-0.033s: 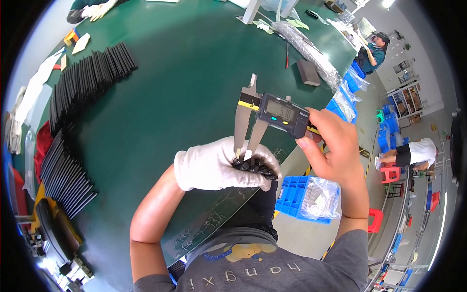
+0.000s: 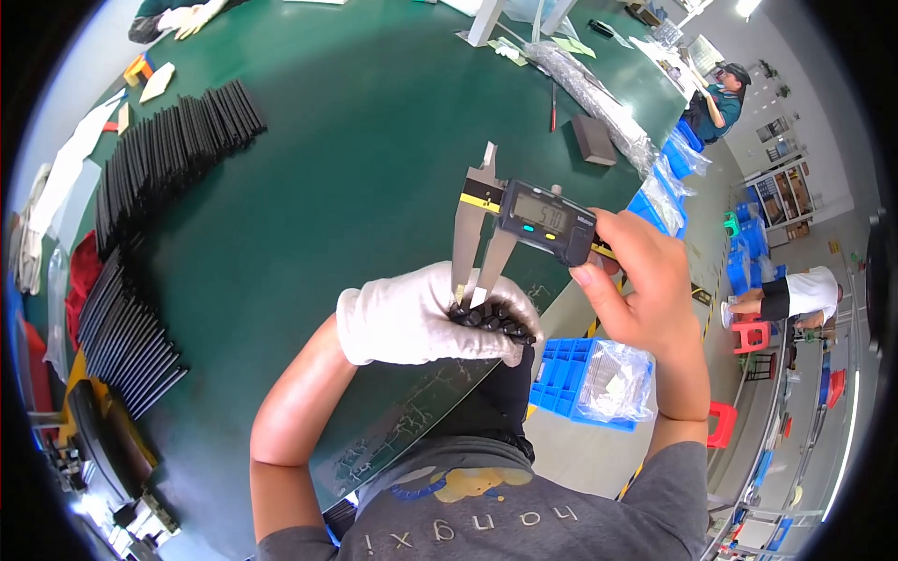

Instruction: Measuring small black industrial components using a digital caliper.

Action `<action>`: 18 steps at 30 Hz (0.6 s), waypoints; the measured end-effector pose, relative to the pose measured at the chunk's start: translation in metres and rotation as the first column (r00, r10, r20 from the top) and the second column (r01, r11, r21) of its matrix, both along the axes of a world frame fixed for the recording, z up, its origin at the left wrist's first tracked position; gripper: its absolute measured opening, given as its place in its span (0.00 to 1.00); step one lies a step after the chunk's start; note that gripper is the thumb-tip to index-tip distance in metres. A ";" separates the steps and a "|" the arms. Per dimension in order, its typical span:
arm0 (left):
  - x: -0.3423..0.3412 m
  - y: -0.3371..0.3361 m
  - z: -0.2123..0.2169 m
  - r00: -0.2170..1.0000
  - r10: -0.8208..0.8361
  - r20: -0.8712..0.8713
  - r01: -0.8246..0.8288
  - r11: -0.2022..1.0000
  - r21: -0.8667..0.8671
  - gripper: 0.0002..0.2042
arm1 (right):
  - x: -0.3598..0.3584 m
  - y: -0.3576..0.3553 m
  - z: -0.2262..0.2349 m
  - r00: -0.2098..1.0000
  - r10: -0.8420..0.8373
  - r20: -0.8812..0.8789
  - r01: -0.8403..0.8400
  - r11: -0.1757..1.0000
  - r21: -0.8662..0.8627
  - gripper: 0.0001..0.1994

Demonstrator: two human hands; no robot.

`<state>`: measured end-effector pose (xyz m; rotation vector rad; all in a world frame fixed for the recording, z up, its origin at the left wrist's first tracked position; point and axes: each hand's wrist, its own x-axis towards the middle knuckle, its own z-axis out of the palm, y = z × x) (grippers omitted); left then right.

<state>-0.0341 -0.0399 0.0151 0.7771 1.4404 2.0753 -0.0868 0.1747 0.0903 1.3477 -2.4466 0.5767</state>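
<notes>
My left hand (image 2: 398, 320), in a white glove, is closed around a bundle of black rods (image 2: 491, 323) whose ends show at the fingertips. My bare right hand (image 2: 645, 271) grips a digital caliper (image 2: 543, 222) by its right end, thumb underneath. The caliper's long jaws point down to the rod ends; one rod appears to sit between the tips. Its display is lit. On the left of the green table lie a fanned row of black rods (image 2: 173, 159) and, below it, a second row of thin dark rods (image 2: 129, 337).
A dark box (image 2: 593, 140) and a plastic-wrapped bundle (image 2: 599, 98) lie at the table's far right. Past the near edge stands a blue crate (image 2: 566, 379) with plastic bags. Blue bins, red stools and two people are to the right; another person's gloved hand (image 2: 195, 19) is at top left.
</notes>
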 end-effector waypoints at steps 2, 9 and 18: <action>-0.001 -0.001 -0.002 0.999 -0.004 -0.032 0.005 1.000 0.006 0.12 | 0.002 0.001 0.000 1.000 -0.022 0.002 0.022 1.000 0.014 0.15; -0.002 0.002 -0.002 0.999 0.000 -0.038 0.001 1.000 0.011 0.10 | 0.001 0.000 -0.002 0.999 -0.031 -0.004 0.031 0.999 -0.008 0.14; -0.001 0.001 0.000 0.994 -0.001 -0.109 -0.008 0.997 -0.078 0.10 | 0.004 0.004 -0.014 0.995 -0.067 -0.078 0.065 0.997 -0.031 0.15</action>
